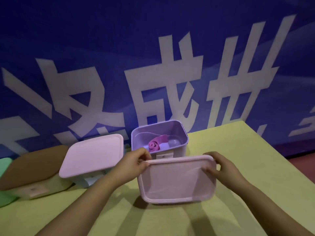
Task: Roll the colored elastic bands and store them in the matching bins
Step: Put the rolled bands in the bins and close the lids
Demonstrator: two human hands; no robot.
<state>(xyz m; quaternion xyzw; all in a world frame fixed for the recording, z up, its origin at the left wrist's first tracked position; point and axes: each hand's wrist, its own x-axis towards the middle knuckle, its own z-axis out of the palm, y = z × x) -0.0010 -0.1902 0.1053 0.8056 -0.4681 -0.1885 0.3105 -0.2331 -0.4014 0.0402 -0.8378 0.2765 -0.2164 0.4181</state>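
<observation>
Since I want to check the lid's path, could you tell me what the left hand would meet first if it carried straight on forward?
Probably the near wall of the open purple bin: the left hand, gripping the pink lid, sits just in front of it, though depth is unclear.

We see a yellow-green table (238, 159) set against a blue wall, its far right corner in view. Four bins stand directly on it in a rough row. At the far left edge sits a green bin (4, 181), only partly in view. Just beside it is a bin with a brown lid (34, 167), then a bin closed with a pink lid (93, 154). Furthest back, near the wall, stands an open purple bin (177, 133), apart from the closed pink-lidded one.
</observation>
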